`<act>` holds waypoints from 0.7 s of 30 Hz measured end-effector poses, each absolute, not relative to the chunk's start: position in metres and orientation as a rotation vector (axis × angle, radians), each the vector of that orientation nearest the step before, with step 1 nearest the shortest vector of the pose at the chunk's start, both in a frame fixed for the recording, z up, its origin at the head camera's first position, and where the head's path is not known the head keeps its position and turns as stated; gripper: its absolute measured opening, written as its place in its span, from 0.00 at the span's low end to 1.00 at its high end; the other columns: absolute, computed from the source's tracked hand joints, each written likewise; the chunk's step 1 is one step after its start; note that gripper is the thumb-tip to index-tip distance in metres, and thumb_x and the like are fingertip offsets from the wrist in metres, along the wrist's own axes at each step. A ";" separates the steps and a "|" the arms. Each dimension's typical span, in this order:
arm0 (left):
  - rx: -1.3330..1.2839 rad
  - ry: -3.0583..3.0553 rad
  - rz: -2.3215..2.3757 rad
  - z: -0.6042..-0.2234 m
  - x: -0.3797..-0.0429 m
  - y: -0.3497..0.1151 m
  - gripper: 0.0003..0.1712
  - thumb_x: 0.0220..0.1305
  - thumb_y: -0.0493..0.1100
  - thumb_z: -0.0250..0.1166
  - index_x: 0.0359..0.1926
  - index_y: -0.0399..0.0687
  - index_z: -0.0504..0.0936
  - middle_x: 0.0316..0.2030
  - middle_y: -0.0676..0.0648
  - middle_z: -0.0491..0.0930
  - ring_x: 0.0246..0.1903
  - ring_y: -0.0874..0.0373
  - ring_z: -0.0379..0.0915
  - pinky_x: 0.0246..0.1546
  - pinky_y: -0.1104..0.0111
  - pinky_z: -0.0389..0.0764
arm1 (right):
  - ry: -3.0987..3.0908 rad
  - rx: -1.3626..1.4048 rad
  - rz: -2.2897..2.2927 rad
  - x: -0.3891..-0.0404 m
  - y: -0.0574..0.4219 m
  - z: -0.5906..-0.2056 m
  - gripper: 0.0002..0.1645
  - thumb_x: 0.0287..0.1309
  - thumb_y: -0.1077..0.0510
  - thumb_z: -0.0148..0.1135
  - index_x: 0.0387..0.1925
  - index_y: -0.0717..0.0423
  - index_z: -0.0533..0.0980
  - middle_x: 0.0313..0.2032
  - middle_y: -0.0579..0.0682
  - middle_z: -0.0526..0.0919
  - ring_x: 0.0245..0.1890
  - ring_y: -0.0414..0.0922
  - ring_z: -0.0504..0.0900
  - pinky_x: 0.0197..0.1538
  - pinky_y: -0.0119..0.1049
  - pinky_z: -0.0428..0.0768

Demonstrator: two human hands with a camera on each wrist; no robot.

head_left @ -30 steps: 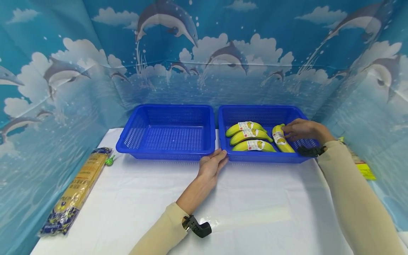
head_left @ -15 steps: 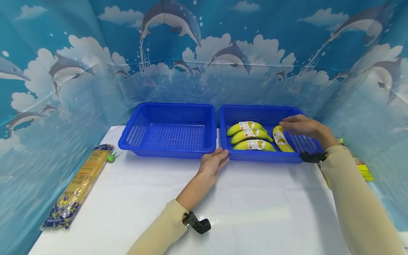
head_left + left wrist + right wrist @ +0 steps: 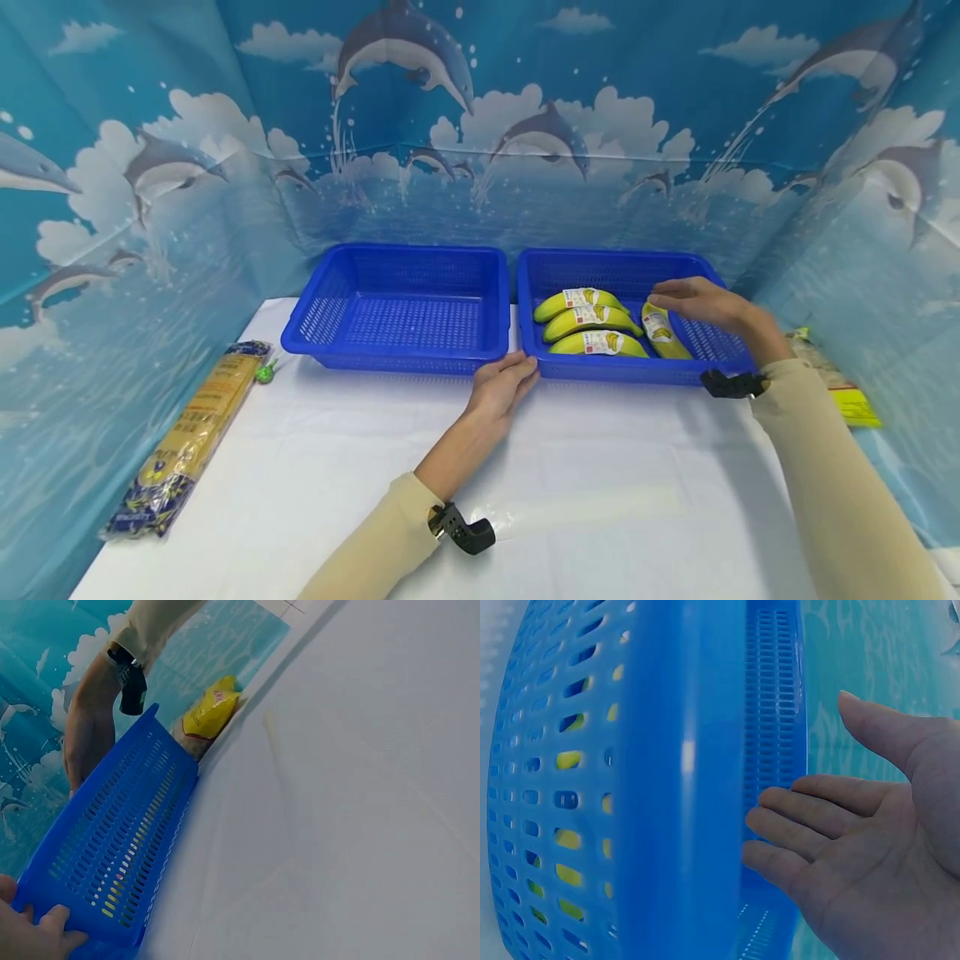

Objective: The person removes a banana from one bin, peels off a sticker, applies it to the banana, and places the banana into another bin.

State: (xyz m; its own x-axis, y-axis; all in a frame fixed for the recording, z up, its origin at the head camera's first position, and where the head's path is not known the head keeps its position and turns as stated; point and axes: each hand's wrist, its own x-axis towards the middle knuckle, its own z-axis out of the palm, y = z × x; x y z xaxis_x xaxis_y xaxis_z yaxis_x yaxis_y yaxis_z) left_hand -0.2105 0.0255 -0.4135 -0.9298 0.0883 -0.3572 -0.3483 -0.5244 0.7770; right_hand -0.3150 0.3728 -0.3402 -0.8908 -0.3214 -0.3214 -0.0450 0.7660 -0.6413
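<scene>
A right-hand blue basket (image 3: 637,371) holds several yellow-green bananas with paper labels. Three bananas (image 3: 592,321) lie side by side at its left; another banana (image 3: 663,333) lies apart at the right, near the right hand (image 3: 697,302). The right hand hovers over that end of the basket; in the right wrist view its palm (image 3: 885,847) shows nothing held and its fingers are extended, thumb apart. The left hand (image 3: 498,387) grips the front-left corner of this basket; in the left wrist view its fingers (image 3: 56,919) lie against the outer wall at the corner.
A second blue basket (image 3: 397,362) with nothing in it stands at the left. A spaghetti pack (image 3: 198,425) lies along the left edge, beside a small green object (image 3: 265,372). A yellow-ended bag (image 3: 855,407) lies at the right. A dolphin-print curtain (image 3: 480,200) surrounds the white table.
The right hand has lifted from beside the right-hand banana and shifted slightly left, over its far end. The left hand stays at the basket corner. The head view has shifted slightly.
</scene>
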 end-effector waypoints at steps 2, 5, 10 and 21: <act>-0.391 1.388 2.502 -0.414 -0.209 0.024 0.24 0.73 0.25 0.63 0.67 0.20 0.74 0.63 0.32 0.77 0.63 0.47 0.80 0.64 0.65 0.83 | 2.566 -0.293 -0.907 -0.314 0.369 -0.339 0.48 0.86 0.39 0.47 0.83 0.72 0.49 0.80 0.77 0.52 0.79 0.77 0.52 0.74 0.76 0.62; -0.354 1.434 2.481 -0.414 -0.206 0.023 0.21 0.72 0.25 0.63 0.64 0.21 0.77 0.57 0.36 0.80 0.57 0.49 0.82 0.64 0.64 0.83 | 2.616 -0.322 -0.888 -0.312 0.364 -0.339 0.48 0.86 0.39 0.46 0.82 0.73 0.50 0.80 0.78 0.53 0.78 0.77 0.53 0.74 0.76 0.62; -0.280 1.496 2.420 -0.413 -0.197 0.018 0.20 0.71 0.25 0.64 0.62 0.23 0.80 0.54 0.36 0.84 0.50 0.54 0.83 0.65 0.61 0.83 | 2.690 -0.344 -0.834 -0.306 0.353 -0.338 0.49 0.86 0.38 0.45 0.82 0.74 0.49 0.79 0.79 0.52 0.78 0.78 0.54 0.75 0.76 0.61; -0.098 1.641 2.267 -0.392 -0.167 0.012 0.18 0.73 0.31 0.65 0.60 0.27 0.82 0.60 0.36 0.84 0.58 0.50 0.83 0.64 0.63 0.84 | 2.825 -0.393 -0.819 -0.285 0.326 -0.337 0.48 0.86 0.37 0.42 0.84 0.69 0.45 0.83 0.75 0.45 0.79 0.77 0.52 0.75 0.79 0.55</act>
State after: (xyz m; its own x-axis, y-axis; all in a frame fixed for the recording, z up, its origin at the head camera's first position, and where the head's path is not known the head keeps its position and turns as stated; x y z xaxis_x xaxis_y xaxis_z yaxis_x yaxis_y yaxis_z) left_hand -0.1665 0.0115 -0.3921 -0.9398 0.2314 -0.2515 -0.3112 -0.2751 0.9097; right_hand -0.2851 0.3258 -0.3370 -0.9501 -0.2981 -0.0922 -0.2025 0.8140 -0.5445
